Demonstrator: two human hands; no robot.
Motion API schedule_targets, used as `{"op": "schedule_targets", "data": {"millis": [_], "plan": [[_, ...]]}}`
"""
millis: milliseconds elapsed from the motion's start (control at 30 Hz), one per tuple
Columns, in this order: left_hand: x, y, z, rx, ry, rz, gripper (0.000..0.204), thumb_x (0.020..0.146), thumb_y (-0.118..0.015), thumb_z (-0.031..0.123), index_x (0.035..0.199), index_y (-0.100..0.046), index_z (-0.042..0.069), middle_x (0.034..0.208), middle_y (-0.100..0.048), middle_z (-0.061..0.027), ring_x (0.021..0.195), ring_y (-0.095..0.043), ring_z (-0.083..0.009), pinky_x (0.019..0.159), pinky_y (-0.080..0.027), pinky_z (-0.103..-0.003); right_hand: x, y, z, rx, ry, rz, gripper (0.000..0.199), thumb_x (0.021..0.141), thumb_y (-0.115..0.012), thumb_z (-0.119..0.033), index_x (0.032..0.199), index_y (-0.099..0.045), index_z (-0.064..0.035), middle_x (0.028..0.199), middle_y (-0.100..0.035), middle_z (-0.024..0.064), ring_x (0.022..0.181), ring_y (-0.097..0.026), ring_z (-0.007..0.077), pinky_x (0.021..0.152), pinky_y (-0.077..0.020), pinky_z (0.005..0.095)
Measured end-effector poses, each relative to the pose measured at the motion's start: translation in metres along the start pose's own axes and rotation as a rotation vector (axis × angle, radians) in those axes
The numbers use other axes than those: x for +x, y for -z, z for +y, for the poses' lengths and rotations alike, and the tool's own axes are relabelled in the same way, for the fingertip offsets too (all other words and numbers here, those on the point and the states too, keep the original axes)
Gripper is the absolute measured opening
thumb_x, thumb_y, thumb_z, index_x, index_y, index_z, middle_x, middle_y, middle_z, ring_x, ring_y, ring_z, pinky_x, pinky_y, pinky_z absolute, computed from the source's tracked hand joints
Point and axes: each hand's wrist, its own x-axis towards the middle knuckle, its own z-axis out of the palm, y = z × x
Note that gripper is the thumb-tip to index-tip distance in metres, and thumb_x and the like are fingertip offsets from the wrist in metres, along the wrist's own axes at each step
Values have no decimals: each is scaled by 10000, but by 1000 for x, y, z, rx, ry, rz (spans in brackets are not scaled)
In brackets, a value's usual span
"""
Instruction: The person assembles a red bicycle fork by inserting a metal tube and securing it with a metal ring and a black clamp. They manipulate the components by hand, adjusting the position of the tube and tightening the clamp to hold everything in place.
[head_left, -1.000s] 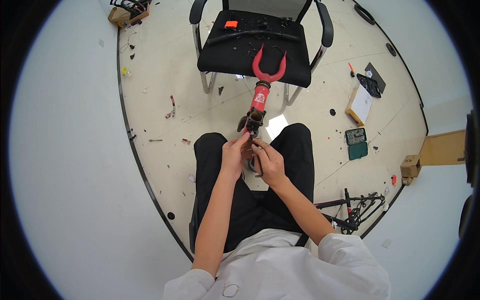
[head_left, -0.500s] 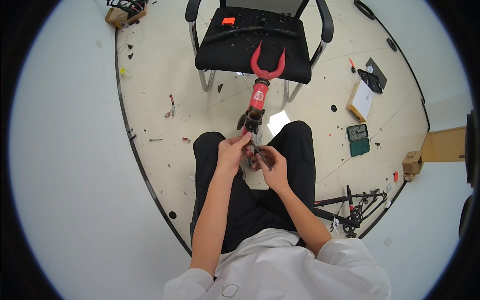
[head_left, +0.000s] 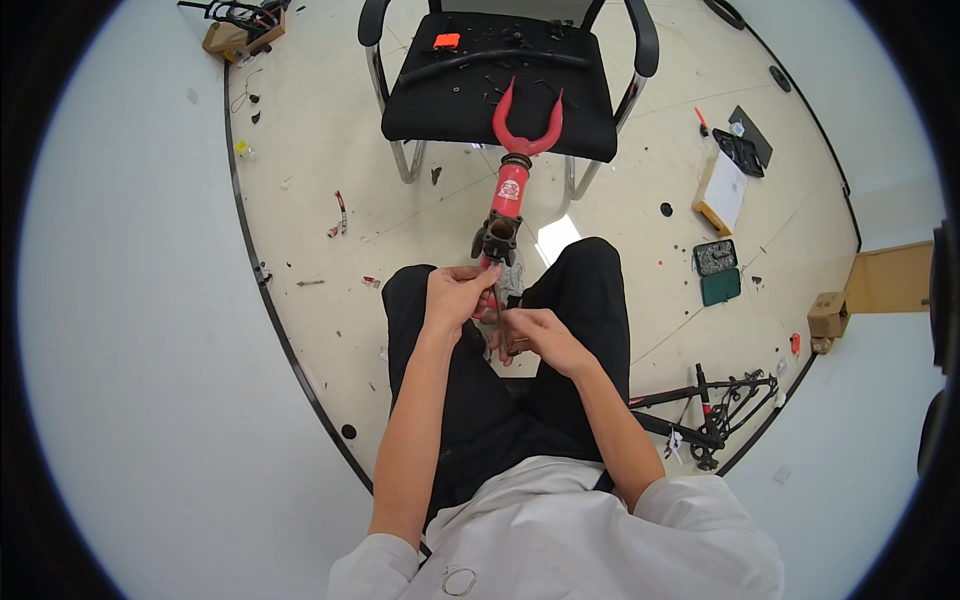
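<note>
A red bicycle fork (head_left: 527, 145) points away from me, with its two prongs over the black chair seat. At the near end of its red tube (head_left: 509, 190) sits a dark metal bicycle stem (head_left: 499, 232) with an open clamp face. My left hand (head_left: 458, 298) is closed just below the stem, thumb and forefinger pinching the upper end of a thin dark hex key (head_left: 499, 312). My right hand (head_left: 542, 338) has its fingers around the key's lower end, slightly blurred. Where the key's tip meets the stem is hidden by the left fingers.
A black chair (head_left: 505, 95) ahead bears a handlebar (head_left: 490, 62), an orange piece (head_left: 446, 41) and small parts. At right lie a green case (head_left: 719, 287), a white box (head_left: 722, 195) and a black bicycle frame (head_left: 705, 420). Small parts litter the floor.
The hex key has swung from slanting right to nearly upright in the picture. My right hand has moved slightly left and down with it; the left hand stays by the stem.
</note>
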Motion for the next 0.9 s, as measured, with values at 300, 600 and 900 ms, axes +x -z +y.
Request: {"op": "schedule_targets", "data": {"millis": [300, 600, 900], "plan": [[-1, -2, 3, 40, -45, 13, 266, 790, -801, 168, 870, -706, -68, 678, -651, -46, 557, -566, -82, 493, -446, -232, 20, -22, 8, -140, 73, 244, 277, 939, -635, -144, 1122, -596, 61, 795, -695, 124, 646, -669, 154, 584, -544, 259], [-5, 4, -6, -117, 19, -78, 209, 866, -726, 161, 917, -709, -41, 802, -702, -74, 648, -618, -107, 573, -481, -254, 17, -23, 8, -41, 82, 210, 240, 984, -543, -101, 1149, -553, 73, 917, -700, 151, 804, -716, 230, 691, -576, 277], [-17, 1, 0, -77, 8, -7, 219, 884, -696, 137, 878, -708, -81, 716, -678, -85, 504, -547, -99, 436, -427, -265, 23, -28, 1, 103, 47, 160, 266, 978, -516, -100, 1140, -562, 107, 999, -683, 180, 859, -714, 255, 795, -595, 342]]}}
